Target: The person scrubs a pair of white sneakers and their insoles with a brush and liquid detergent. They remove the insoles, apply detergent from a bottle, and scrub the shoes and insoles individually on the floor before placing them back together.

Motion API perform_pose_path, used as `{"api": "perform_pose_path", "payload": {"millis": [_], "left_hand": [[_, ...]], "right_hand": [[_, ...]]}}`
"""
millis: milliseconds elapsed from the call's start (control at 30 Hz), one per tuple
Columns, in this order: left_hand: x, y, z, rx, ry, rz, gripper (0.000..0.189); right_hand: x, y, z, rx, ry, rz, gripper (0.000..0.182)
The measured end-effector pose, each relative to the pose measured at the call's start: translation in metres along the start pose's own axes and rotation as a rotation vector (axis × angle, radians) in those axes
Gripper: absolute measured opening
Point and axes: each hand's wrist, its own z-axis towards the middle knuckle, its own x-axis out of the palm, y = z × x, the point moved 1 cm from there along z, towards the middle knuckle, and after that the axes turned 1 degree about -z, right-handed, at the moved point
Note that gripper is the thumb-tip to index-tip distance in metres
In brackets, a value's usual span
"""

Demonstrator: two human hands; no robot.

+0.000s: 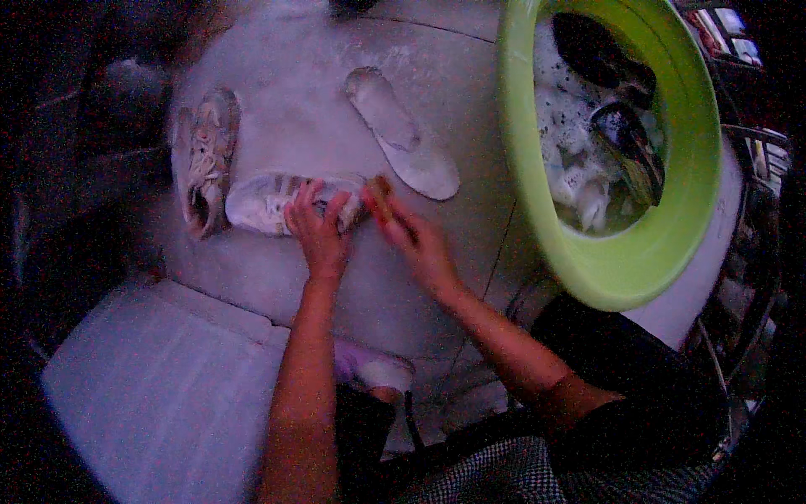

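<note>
A white shoe [257, 205] lies on the pale floor in front of me, its toe and heel hard to tell apart in the dim light. My left hand [320, 230] presses on the shoe with fingers spread over its upper. At the shoe's right end, my right hand [420, 242] grips a small brown brush [380, 194], blurred and partly hidden by the fingers. To the left rests a second light-coloured shoe [211, 148], with loose laces on top. Beyond my right hand lie two insoles, one [385, 110] partly overlapping the other [428, 171].
A lime-green plastic basin [630, 277] stands at the right. It holds foamy water with dark shoes [623, 151] and something white [585, 198] in it. A pale slab edge [164, 378] is at lower left. Part of a foot in light footwear [378, 372] shows below my arms.
</note>
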Motion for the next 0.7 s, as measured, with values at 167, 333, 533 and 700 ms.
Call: {"api": "perform_pose_path", "payload": {"millis": [167,333,533,700], "left_hand": [[0.007,-0.010,0.021,0.049,-0.061,-0.050,0.038],[0.020,-0.001,0.002,0.040,-0.105,0.077,0.031],[0.008,-0.004,0.018,0.081,-0.030,0.095,0.032],[-0.001,0.008,0.000,0.020,-0.087,0.088,0.036]], "right_hand": [[0.001,0.035,0.074,0.141,0.220,-0.437,0.042],[-0.010,-0.026,0.032,-0.254,0.162,-0.038,0.044],[0.000,0.054,0.084,0.062,0.464,-0.565,0.044],[-0.015,0.020,0.040,-0.045,0.392,-0.318,0.044]]}}
